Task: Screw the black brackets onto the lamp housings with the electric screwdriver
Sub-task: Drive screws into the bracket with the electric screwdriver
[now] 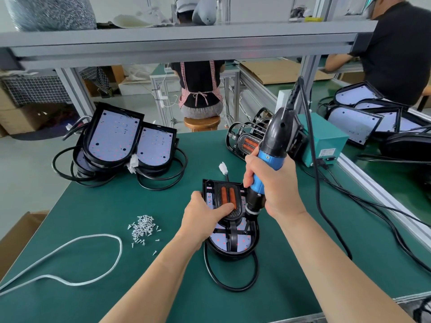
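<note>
While the driver [272, 145] stands on the bracket [218, 191]: I judge that a screw is being driven at the bracket's right side.
Housing [233, 256]: it lies face up in the middle of the desk [116, 206], nearer to the near edge, with the bracket on top of it.
Left hand [205, 213]: the thumb lies flat on the bracket and the fingers curl over the housing's left edge.
Right hand [272, 183]: it is wrapped around the driver's blue grip; the driver leans a little to the far right.
Bit: the chuck hides the tip, so I cannot tell if it sits in a screw.
Screws [142, 229]: a loose heap left of the housing.
Risk: because the driver leans, the bit may slip off and scratch the board, or the screw may enter crooked.
Risk: if the thumb lifts, the bracket may turn away from its holes.
</note>
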Demonstrator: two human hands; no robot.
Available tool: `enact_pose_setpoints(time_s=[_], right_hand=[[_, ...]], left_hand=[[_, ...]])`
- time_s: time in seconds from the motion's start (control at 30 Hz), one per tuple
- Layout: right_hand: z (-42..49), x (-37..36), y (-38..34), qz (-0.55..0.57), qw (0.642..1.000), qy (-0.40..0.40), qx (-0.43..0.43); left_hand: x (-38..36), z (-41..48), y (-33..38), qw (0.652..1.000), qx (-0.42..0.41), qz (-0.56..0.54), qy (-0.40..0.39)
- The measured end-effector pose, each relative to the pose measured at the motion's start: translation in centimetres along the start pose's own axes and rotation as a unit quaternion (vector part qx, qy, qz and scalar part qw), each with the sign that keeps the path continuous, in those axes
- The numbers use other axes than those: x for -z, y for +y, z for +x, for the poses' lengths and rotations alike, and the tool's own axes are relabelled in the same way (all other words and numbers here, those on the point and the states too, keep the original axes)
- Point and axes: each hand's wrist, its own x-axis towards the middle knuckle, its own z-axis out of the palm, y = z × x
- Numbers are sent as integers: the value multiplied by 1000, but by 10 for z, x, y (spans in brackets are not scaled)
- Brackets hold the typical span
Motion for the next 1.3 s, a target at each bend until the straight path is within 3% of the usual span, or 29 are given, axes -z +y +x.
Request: enact_pose_setpoints(time_s=[0.33, 0.47, 0.6, 0.67, 0.8, 0.97, 1.07, 1.3], right_hand=[[-1, 9, -7, 63, 997, -29, -27], [4, 12, -17, 70, 996, -56, 1], [18, 22, -30, 115, 993, -9, 20], [19, 31, -24, 216, 974, 58, -33], [7, 56, 7, 409, 886, 178, -127], [-12, 77, 51, 501, 796, 289, -178], [-13, 83, 62, 513, 783, 296, -187], [-14, 86, 67, 497, 799, 276, -194]], left_hand=[[4, 2, -1, 1000, 1, 3, -14], [3, 3, -1, 1000, 5, -2, -11], [4, 3, -1, 1000, 13, 0, -17], [4, 2, -1, 1000, 13, 1, -15], [4, -2, 1, 1000, 0, 20, 3], [6, -5, 3, 1000, 5, 25, -9], [11, -7, 3, 999, 2, 31, -21], [85, -12, -9, 988, -24, 139, 69]])
